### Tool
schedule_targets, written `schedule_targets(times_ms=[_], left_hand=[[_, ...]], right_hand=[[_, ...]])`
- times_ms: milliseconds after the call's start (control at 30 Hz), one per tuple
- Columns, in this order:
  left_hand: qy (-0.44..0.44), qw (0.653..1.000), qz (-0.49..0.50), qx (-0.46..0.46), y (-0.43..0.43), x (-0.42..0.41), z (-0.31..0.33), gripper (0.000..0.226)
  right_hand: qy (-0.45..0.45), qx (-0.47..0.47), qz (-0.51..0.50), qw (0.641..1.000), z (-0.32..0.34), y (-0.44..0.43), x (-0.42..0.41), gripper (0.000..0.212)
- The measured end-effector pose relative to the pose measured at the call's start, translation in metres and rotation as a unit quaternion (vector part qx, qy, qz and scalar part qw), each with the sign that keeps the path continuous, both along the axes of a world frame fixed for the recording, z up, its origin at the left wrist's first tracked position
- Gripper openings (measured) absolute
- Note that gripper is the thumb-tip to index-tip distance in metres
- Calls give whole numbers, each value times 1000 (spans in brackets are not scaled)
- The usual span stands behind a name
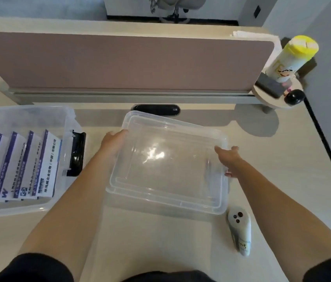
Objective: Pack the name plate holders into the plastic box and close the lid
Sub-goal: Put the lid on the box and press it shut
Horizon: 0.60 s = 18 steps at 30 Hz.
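Packing looks done from my end, so I judge this to be the closing step. Five name plate holders point(28, 165) stand in a leaning row inside the plastic box point(14, 210), printed faces up, none lying outside it that I can see.

Now the lid point(168, 165). It's clear plastic and sits well to the right of the box, lifted off the desk and skewed, with its far corner swung away from the box. My left hand point(112, 142) grips the lid edge nearest the box, up near the far corner; the fingers wrap the rim, though how far under they go I can't tell through the plastic. My right hand point(228, 159) pinches the edge farthest from the box, thumb on the near side and fingers over the rim. Both hands are closed on the lid and nothing else.

Next move, as I read it: carry the lid across to the box, square it up, lower it level over the rim and press down. The holders' tops stand close to rim height, so clearance may be tight. The black latch point(77, 153) on the box end facing the lid will need clipping; I can't see the opposite end.

A white controller point(240, 231) lies far right of the box, beyond the lid, out of the path.
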<state>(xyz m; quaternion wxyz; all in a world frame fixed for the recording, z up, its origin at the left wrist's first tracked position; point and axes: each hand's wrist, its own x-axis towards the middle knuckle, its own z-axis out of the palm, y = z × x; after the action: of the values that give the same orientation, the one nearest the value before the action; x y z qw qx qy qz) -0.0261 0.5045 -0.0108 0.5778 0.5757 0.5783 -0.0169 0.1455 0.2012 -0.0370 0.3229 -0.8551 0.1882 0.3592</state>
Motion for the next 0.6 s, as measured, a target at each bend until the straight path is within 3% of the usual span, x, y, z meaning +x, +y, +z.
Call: schedule_targets(times_ms=[67,167,367,500,600], left_hand=[[12,999,-25,25,-5,0,21,93],[8,998,-39,48,-11,-7,43,106],[-70,994,59,67,-17,-40,70,116],[-145,981,122,37,-34,-59,91,119],[-204,964,170,1,-32,-73,91,125]], right_hand=[[-35,34,21,999,18,-4,8,76],[-58,79,70,993,45,-4,21,68],[-70,175,108,976,94,11,37,81],[-143,254,118,949,117,8,22,96],[-156,318,130,926,128,-3,10,87]])
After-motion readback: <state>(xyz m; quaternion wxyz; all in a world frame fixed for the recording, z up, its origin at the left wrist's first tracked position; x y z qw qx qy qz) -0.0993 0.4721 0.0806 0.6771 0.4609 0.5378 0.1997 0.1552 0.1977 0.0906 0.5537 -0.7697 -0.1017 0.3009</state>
